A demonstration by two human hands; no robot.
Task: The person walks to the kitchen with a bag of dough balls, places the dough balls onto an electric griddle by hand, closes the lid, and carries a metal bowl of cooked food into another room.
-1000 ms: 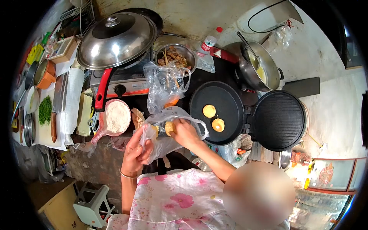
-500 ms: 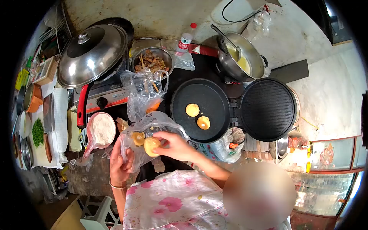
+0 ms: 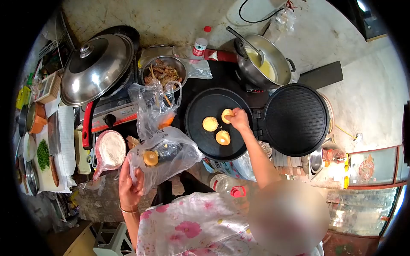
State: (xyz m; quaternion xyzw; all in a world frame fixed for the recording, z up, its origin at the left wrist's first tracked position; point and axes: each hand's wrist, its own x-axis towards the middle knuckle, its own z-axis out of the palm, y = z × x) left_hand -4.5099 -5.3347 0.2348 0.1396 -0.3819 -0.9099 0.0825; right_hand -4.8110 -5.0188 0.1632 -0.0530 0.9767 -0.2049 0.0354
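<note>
My right hand (image 3: 238,119), right of centre: fingers pinched on a small round golden cake (image 3: 226,115) in the round black pan (image 3: 194,135) | my left hand (image 3: 130,182), lower left: curled round a translucent white plastic bag (image 3: 181,154) | two matching cakes (image 3: 209,124): pan, mid-frame

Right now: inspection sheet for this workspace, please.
Surface: dark countertop, crowded.
Job's things: three round golden cakes on round black griddle; another inside translucent plastic bag.
Clutter: domed steel lid, steel bowl of brown food, pink bowl of white powder.
Left grip: holding the bag.
Right grip: touching the upper-right cake; whether pinching, can't tell.
Cables: thin black cable by pale stained wall.
Surroundings: grey plastic stool, lower left.
</note>
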